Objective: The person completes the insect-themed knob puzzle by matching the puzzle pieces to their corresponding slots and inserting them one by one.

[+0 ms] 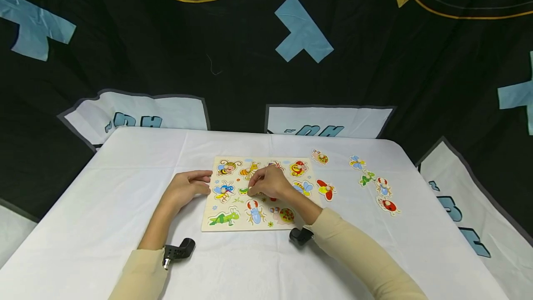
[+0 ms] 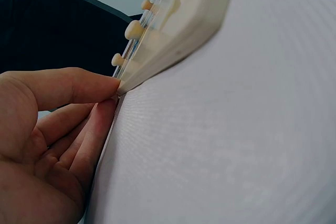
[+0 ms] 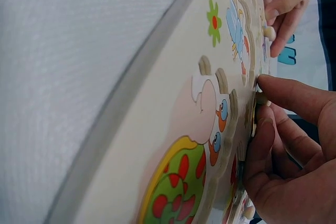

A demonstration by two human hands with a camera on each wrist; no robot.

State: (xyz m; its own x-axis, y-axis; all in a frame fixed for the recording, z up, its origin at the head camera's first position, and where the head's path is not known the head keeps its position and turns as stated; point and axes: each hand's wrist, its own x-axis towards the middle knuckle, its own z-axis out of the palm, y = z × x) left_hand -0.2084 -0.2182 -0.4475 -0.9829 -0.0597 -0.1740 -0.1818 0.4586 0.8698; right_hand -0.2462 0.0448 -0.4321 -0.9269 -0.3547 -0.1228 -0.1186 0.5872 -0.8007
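Head cam looks forward and down from up high, far enough back to fit the white cloth-covered table point(image 1: 104, 226) and black patterned fabric backdrop point(image 1: 233, 91). Left wrist cam's low, tilted, super close to the bare left hand point(image 1: 183, 191) and the pale wooden insect-picture board point(image 1: 245, 227)'s edge. Right wrist one's tight too, tipped sideways, looking across the board past the bare right hand point(image 1: 270, 182); it shares both hands with the head view.
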